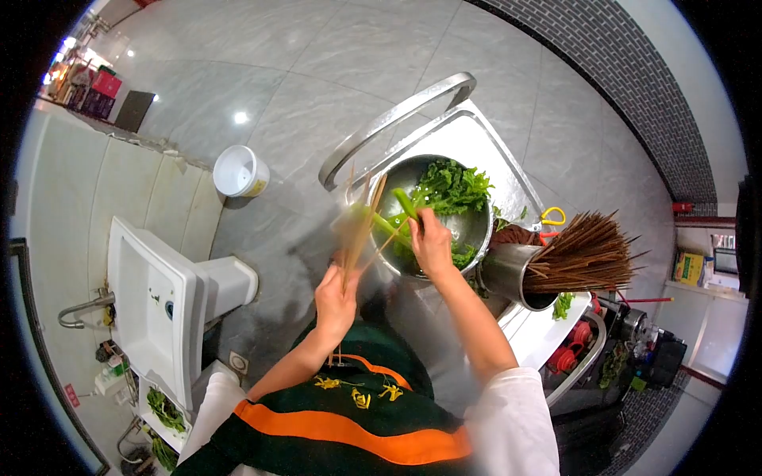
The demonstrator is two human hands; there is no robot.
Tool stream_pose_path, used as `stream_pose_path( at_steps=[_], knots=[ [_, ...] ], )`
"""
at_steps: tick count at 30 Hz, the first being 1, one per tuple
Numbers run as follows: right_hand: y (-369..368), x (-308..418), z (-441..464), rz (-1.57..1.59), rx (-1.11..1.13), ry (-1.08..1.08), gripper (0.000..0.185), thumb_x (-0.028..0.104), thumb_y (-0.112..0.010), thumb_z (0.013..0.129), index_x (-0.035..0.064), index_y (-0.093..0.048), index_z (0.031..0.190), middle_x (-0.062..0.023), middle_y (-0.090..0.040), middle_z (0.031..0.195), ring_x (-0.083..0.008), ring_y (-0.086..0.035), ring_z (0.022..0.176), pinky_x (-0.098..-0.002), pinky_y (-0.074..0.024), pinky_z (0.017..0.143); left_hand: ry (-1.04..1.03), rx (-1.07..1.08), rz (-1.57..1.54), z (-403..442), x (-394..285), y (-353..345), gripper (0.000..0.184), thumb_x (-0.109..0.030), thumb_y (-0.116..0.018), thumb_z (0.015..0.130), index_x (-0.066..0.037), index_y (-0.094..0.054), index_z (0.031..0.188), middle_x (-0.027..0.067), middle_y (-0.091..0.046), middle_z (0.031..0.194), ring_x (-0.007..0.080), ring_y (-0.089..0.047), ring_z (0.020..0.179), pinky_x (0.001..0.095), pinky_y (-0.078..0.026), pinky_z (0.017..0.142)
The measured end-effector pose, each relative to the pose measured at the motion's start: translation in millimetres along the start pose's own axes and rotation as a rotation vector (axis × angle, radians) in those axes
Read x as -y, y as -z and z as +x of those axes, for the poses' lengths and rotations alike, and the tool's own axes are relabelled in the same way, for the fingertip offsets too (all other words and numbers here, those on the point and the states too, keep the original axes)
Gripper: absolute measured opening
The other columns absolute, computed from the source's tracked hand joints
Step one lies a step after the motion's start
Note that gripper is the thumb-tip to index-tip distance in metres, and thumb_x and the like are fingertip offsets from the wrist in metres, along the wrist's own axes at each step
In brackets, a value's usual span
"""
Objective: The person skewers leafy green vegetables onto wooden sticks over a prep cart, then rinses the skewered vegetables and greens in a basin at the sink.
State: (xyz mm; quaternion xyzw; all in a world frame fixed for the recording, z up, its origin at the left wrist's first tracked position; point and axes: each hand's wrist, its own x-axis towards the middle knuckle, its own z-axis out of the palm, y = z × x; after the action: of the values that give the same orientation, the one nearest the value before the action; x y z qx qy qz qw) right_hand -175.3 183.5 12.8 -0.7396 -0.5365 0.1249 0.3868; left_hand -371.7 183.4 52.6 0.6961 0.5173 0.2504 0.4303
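Note:
My left hand [336,305] is closed around a bundle of thin bamboo skewers [361,234], which point up and are partly blurred. Pinched in the fingers of my right hand [431,244] is a pale green leafy-vegetable stem [404,204], held over a steel bowl [486,230]. Leafy greens [454,187] with wet-looking leaves lie in that bowl. Another light green piece lies close to the skewers; whether a skewer pierces it I cannot tell. A steel container [505,274] tips beside the bowl, packed with brown sticks [583,258].
The bowl stands on a metal cart [498,141] with a curved handle [397,117]. Scissors with a yellow handle [554,215] lie near the sticks. A white bucket [238,172] is on the tiled floor [341,63]. At left stands a pedestal sink [155,309].

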Motion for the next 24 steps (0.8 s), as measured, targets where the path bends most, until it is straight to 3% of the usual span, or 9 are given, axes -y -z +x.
stream_pose_path(
  at_steps=[3,9,11,15,17,18,21,24],
  knots=[
    [-8.6,5.7,-7.2,0.009,0.014,0.063,0.015,0.005,-0.057,0.077,0.0020,-0.046,0.086,-0.0179,-0.055,0.070,-0.0344,-0.056,0.060,-0.0395,-0.0438,0.049,-0.053,-0.037,-0.012,1.8,-0.9,-6.1,0.011,-0.006,-0.052,0.080,0.001,-0.058,0.086,0.0099,-0.053,0.075,0.0201,-0.054,0.065,0.0278,-0.043,0.060],
    [-2.8,8.6,-0.8,-0.011,-0.018,0.065,0.018,0.006,-0.059,0.074,0.0014,-0.049,0.089,-0.0160,-0.057,0.075,-0.0319,-0.057,0.064,-0.0367,-0.0455,0.053,0.039,0.004,-0.098,6.4,2.9,-9.2,0.015,-0.006,-0.049,0.082,0.002,-0.055,0.094,0.0087,-0.051,0.080,0.0150,-0.052,0.058,0.0265,-0.042,0.054],
    [-4.3,7.6,-1.5,-0.011,-0.030,0.101,0.020,0.006,-0.060,0.074,0.0014,-0.049,0.090,-0.0154,-0.057,0.077,-0.0314,-0.056,0.064,-0.0353,-0.0460,0.054,-0.074,0.029,0.073,3.5,18.5,-11.5,0.021,-0.007,-0.047,0.084,0.001,-0.053,0.103,0.0082,-0.051,0.084,0.0138,-0.052,0.061,0.0256,-0.043,0.056],
    [-9.1,5.7,-5.5,0.024,-0.029,0.138,0.028,0.011,-0.061,0.073,0.0041,-0.050,0.099,-0.0151,-0.057,0.084,-0.0334,-0.056,0.073,-0.0377,-0.0451,0.065,0.018,0.115,0.007,-0.5,19.3,-9.9,0.027,-0.007,-0.046,0.084,0.000,-0.051,0.109,0.0078,-0.052,0.087,0.0122,-0.052,0.064,0.0245,-0.042,0.058],
    [-17.7,-2.1,-14.6,0.013,-0.018,0.073,0.034,0.016,-0.062,0.073,0.0069,-0.049,0.104,-0.0170,-0.057,0.086,-0.0353,-0.054,0.080,-0.0418,-0.0417,0.072,-0.130,0.062,0.047,-5.4,26.8,-10.7,0.028,-0.007,-0.045,0.085,-0.001,-0.050,0.111,0.0072,-0.054,0.089,0.0110,-0.051,0.067,0.0236,-0.042,0.059],
    [-17.2,-5.0,-16.8,0.011,-0.025,0.072,0.034,0.016,-0.062,0.073,0.0069,-0.049,0.104,-0.0170,-0.057,0.086,-0.0353,-0.054,0.080,-0.0418,-0.0417,0.072,-0.136,0.066,0.047,-7.9,24.6,-9.4,0.028,-0.007,-0.045,0.085,-0.001,-0.050,0.111,0.0072,-0.054,0.089,0.0110,-0.051,0.067,0.0236,-0.042,0.059],
    [-12.9,-8.6,-14.8,0.062,0.309,-0.032,0.030,0.013,-0.058,0.075,0.0074,-0.047,0.103,-0.0187,-0.056,0.080,-0.0358,-0.053,0.076,-0.0422,-0.0416,0.066,-0.056,0.127,-0.008,-18.8,13.6,-1.2,0.027,-0.007,-0.044,0.086,-0.001,-0.051,0.110,0.0065,-0.055,0.091,0.0114,-0.053,0.067,0.0228,-0.042,0.058],
    [4.8,8.4,-16.9,0.107,0.242,0.007,0.027,0.009,-0.057,0.075,0.0069,-0.046,0.100,-0.0192,-0.055,0.076,-0.0365,-0.054,0.075,-0.0419,-0.0419,0.064,0.034,0.167,-0.175,-30.7,-6.4,16.0,0.024,-0.008,-0.041,0.087,0.000,-0.052,0.107,0.0063,-0.055,0.093,0.0123,-0.056,0.072,0.0220,-0.044,0.058]
  ],
)
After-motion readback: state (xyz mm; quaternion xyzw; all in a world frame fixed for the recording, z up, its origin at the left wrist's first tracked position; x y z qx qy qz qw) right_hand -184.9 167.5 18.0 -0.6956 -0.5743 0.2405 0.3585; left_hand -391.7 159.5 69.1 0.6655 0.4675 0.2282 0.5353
